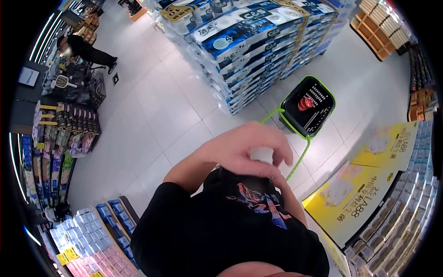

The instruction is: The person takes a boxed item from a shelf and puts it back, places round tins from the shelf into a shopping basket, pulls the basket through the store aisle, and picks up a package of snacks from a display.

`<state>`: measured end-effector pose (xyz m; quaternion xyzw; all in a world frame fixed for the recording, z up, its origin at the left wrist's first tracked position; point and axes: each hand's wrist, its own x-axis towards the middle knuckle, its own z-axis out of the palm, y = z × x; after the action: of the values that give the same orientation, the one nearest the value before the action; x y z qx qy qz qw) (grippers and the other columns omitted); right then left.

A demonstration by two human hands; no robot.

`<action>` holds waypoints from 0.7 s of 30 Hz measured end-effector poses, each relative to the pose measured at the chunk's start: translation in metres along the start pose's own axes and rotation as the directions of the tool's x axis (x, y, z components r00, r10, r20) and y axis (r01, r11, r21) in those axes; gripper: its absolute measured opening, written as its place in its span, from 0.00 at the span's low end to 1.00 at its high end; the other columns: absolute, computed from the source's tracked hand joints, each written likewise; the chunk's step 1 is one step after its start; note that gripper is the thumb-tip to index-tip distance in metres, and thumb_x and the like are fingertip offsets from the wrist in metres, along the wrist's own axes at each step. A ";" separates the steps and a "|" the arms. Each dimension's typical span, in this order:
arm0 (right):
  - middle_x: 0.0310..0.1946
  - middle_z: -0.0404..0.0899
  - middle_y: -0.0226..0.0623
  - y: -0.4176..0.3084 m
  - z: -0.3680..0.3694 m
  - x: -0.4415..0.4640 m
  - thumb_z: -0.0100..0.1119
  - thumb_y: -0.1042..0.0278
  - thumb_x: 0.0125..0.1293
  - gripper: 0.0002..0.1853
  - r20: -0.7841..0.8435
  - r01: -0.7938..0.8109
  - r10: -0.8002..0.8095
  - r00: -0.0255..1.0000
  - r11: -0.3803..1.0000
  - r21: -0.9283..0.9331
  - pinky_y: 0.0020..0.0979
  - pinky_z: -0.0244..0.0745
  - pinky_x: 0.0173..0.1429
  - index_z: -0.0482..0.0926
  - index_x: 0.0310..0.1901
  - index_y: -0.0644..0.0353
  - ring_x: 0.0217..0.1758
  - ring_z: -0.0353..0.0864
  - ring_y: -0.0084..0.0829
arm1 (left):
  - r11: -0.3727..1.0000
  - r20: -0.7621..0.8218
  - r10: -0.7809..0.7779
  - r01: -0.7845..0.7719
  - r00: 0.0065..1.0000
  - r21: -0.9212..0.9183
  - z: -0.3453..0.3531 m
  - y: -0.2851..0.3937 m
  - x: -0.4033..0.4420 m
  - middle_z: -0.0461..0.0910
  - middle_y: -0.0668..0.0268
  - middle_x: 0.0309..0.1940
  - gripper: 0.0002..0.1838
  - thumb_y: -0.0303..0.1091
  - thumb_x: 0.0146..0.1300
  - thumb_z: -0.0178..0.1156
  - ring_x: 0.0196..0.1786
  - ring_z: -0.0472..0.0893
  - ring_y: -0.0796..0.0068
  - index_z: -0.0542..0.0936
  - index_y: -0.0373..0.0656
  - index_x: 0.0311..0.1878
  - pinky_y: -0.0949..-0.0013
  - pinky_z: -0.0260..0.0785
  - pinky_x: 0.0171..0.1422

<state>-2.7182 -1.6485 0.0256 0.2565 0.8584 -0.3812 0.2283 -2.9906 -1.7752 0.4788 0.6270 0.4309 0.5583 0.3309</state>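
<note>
My left hand (251, 150) is raised in front of my chest with its fingers curled towards the thumb. A pale patch shows inside the curl, and I cannot tell whether it is an object or the floor. My right forearm (295, 203) reaches up to the same spot, while the right hand itself is mostly hidden behind the left. A black shopping basket (284, 121) with a green rim stands on the floor ahead, holding red round items (305, 104). Its green handle (300, 159) runs up towards my hands, and its middle is hidden behind them.
A tall stack of blue-and-white C&S paper packs (254, 41) stands ahead. Yellow display boards (350, 198) and packed shelves (392, 231) flank my right. Hanging goods (69, 124) and boxed goods (87, 231) line the left. Far left, a person in black (87, 51) bends over a display.
</note>
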 end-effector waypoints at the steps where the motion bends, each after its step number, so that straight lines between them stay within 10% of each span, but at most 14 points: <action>1: 0.46 0.83 0.50 0.023 0.011 0.013 0.57 0.58 0.55 0.17 0.125 -0.062 0.063 0.990 0.998 -0.010 0.42 0.75 0.59 0.86 0.44 0.54 0.53 0.81 0.49 | 0.992 -0.067 -0.122 0.124 0.990 0.031 -0.002 -0.014 -0.008 0.81 0.62 0.30 0.11 0.33 0.58 0.68 0.33 0.80 0.63 0.83 0.40 0.42 0.65 0.71 0.39; 7: 0.42 0.84 0.49 0.035 0.028 0.030 0.59 0.56 0.57 0.17 0.101 0.013 -0.012 0.995 1.000 -0.014 0.41 0.77 0.54 0.86 0.42 0.58 0.48 0.83 0.49 | 0.688 -0.304 -0.398 0.501 0.866 0.526 -0.001 -0.100 -0.069 0.80 0.63 0.30 0.12 0.40 0.61 0.62 0.34 0.80 0.63 0.79 0.43 0.42 0.62 0.71 0.39; 15: 0.47 0.83 0.50 0.025 0.030 0.055 0.58 0.56 0.57 0.19 0.229 0.018 -0.018 0.973 1.000 0.005 0.40 0.76 0.57 0.85 0.47 0.55 0.51 0.82 0.48 | 0.592 -0.249 -0.532 0.565 0.810 0.574 -0.007 -0.122 -0.080 0.81 0.62 0.30 0.13 0.40 0.63 0.62 0.35 0.80 0.61 0.79 0.43 0.44 0.63 0.71 0.41; 21: 0.48 0.82 0.50 0.018 0.038 0.055 0.58 0.56 0.57 0.20 0.185 0.033 -0.039 0.982 0.999 0.036 0.40 0.75 0.58 0.85 0.48 0.57 0.53 0.81 0.48 | 0.693 -0.484 -0.511 0.674 0.710 0.257 -0.046 -0.145 -0.088 0.81 0.65 0.30 0.13 0.36 0.62 0.63 0.34 0.79 0.74 0.80 0.41 0.47 0.69 0.72 0.43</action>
<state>-2.7421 -1.6524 -0.0393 0.2079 0.8314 -0.4216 0.2962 -3.0612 -1.7991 0.3190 0.3860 0.7762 0.4218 0.2657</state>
